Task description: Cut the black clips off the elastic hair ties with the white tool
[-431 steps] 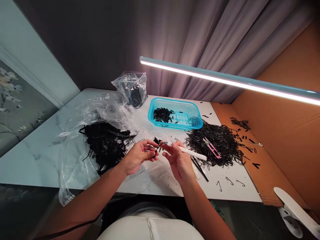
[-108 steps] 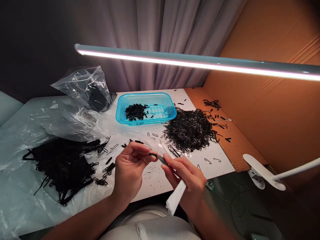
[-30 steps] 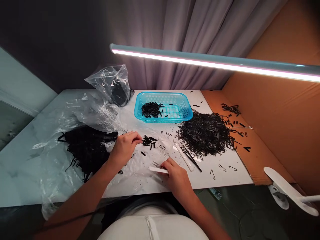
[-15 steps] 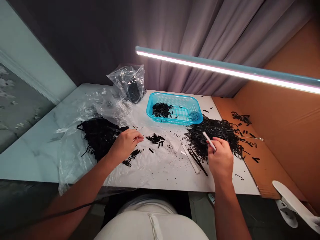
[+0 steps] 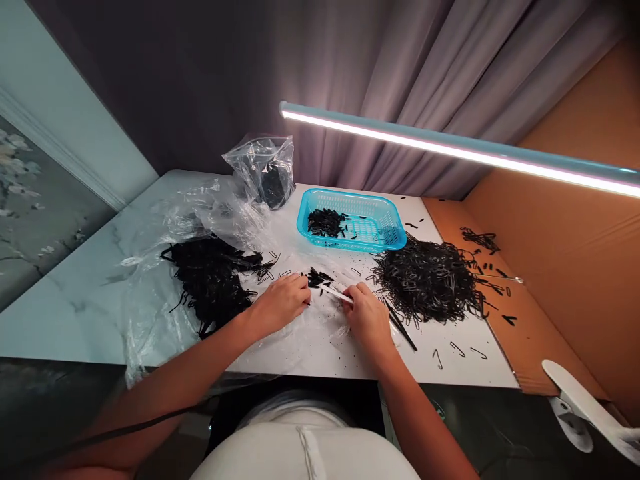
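Observation:
My left hand is closed, with fingertips pressed together at the left edge of a small heap of short black pieces. Whatever it may pinch is too small to make out. My right hand grips a thin white stick-like tool, its tip pointing left at that heap. To the right lies a large tangled pile of thin black wire-like loops. A mass of black strands rests on clear plastic beyond my left forearm. Dark tweezers-like sticks lie beside my right hand.
A blue plastic basket holding more short black pieces stands at the back. Behind the strands are crumpled clear plastic and a clear bag with dark contents. A lit tube lamp hangs over the table. Brown cardboard borders the right side.
My right hand has moved left from the large pile with the white tool to the small heap. My left hand has moved right to the same heap. More bent loops lie at front right.

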Tool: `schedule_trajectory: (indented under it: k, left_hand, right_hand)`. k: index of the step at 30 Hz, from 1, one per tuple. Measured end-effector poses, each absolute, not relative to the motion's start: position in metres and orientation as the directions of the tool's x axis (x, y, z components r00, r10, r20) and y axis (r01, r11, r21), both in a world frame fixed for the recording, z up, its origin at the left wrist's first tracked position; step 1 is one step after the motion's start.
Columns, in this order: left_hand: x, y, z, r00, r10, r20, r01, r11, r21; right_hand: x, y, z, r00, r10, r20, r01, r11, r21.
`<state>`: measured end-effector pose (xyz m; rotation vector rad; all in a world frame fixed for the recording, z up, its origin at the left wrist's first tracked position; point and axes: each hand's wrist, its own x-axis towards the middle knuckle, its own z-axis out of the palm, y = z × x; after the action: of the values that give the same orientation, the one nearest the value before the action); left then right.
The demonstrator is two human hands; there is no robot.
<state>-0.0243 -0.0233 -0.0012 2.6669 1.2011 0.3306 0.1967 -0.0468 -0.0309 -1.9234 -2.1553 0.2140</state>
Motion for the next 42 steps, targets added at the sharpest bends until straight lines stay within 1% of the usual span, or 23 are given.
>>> schedule_trajectory:
  k: [3,5,6,8,9,11,13,14,16,17,19,21,23,26,29,31,33,35,37,38,39,41,42]
  left_hand:
    - [-0.022,-0.007,0.010,0.574,0.800,0.175,0.695,-0.589,0.412]
    - [-0.021,0.006,0.018,0.550,0.811,0.199,0.671,-0.570,0.474]
    - [-0.021,0.011,0.023,0.562,0.807,0.183,0.649,-0.567,0.507]
    - [-0.027,0.017,0.031,0.572,0.806,0.152,0.608,-0.541,0.582]
    - [-0.032,0.017,0.033,0.554,0.819,0.146,0.603,-0.516,0.609]
    - [-0.044,0.009,0.035,0.475,0.869,0.141,0.645,-0.453,0.615]
    - [-0.054,-0.005,0.031,0.397,0.912,0.104,0.736,-0.384,0.557]
    - [-0.058,-0.013,0.026,0.376,0.925,0.062,0.779,-0.351,0.519]
    - [-0.062,-0.028,0.015,0.360,0.933,-0.013,0.829,-0.314,0.464]
    - [-0.062,-0.035,0.009,0.354,0.935,-0.029,0.840,-0.304,0.449]
    - [-0.061,-0.044,-0.001,0.342,0.940,-0.011,0.844,-0.302,0.443]
    - [-0.061,-0.048,-0.005,0.319,0.947,0.039,0.837,-0.301,0.457]
    - [-0.063,-0.048,-0.004,0.283,0.955,0.083,0.815,-0.286,0.504]
    - [-0.065,-0.045,0.004,0.205,0.975,0.084,0.717,-0.208,0.665]
    - [-0.062,-0.042,0.011,0.114,0.993,-0.024,0.511,-0.037,0.859]
    - [-0.057,-0.040,0.011,0.078,0.991,-0.106,0.344,0.073,0.936]
    - [-0.051,-0.040,0.010,0.069,0.986,-0.154,0.218,0.135,0.967]
    - [-0.046,-0.040,0.009,0.073,0.982,-0.177,0.171,0.162,0.972]
    - [-0.041,-0.041,0.009,0.082,0.979,-0.187,0.152,0.173,0.973]
    - [-0.038,-0.041,0.009,0.087,0.978,-0.192,0.143,0.178,0.974]
    - [-0.035,-0.041,0.010,0.094,0.976,-0.197,0.129,0.184,0.974]
    - [-0.028,-0.041,0.012,0.118,0.973,-0.200,0.095,0.189,0.977]
    - [-0.024,-0.040,0.014,0.130,0.973,-0.193,0.089,0.182,0.979]
  right_hand:
    - [0.199,-0.050,-0.033,-0.117,0.986,0.117,0.933,0.150,-0.328]
    - [0.202,-0.052,-0.030,-0.131,0.979,0.158,0.881,0.188,-0.433]
    - [0.206,-0.053,-0.027,-0.121,0.974,0.194,0.843,0.204,-0.497]
    - [0.223,-0.050,-0.020,-0.046,0.957,0.286,0.774,0.215,-0.595]
    - [0.235,-0.048,-0.016,0.029,0.942,0.334,0.766,0.194,-0.613]
    - [0.264,-0.039,-0.012,0.168,0.900,0.402,0.828,0.093,-0.553]
    - [0.293,-0.028,-0.013,0.289,0.880,0.376,0.901,-0.117,-0.419]
    - [0.305,-0.024,-0.015,0.312,0.881,0.357,0.917,-0.181,-0.355]
    - [0.321,-0.017,-0.021,0.302,0.893,0.335,0.936,-0.212,-0.281]
    - [0.325,-0.015,-0.024,0.294,0.894,0.339,0.940,-0.205,-0.272]
    - [0.326,-0.014,-0.029,0.288,0.883,0.372,0.938,-0.183,-0.293]
    - [0.322,-0.016,-0.030,0.300,0.865,0.402,0.929,-0.170,-0.329]
    - [0.316,-0.019,-0.030,0.291,0.871,0.396,0.925,-0.151,-0.349]
    - [0.308,-0.023,-0.031,0.222,0.904,0.365,0.932,-0.087,-0.351]
    - [0.301,-0.026,-0.037,0.161,0.930,0.331,0.951,-0.056,-0.305]
    - [0.296,-0.029,-0.038,0.149,0.939,0.311,0.958,-0.060,-0.280]
    - [0.289,-0.033,-0.034,0.170,0.923,0.346,0.938,-0.044,-0.344]
    - [0.279,-0.040,-0.023,0.254,0.867,0.428,0.867,-0.008,-0.499]
    - [0.263,-0.049,-0.009,0.369,0.799,0.474,0.742,0.054,-0.669]
    - [0.252,-0.053,-0.002,0.394,0.792,0.467,0.657,0.112,-0.745]
    - [0.241,-0.058,0.004,0.396,0.813,0.428,0.533,0.176,-0.827]
    - [0.218,-0.065,0.011,0.339,0.871,0.356,0.317,0.251,-0.915]
    - [0.207,-0.067,0.012,0.271,0.917,0.292,0.208,0.240,-0.948]
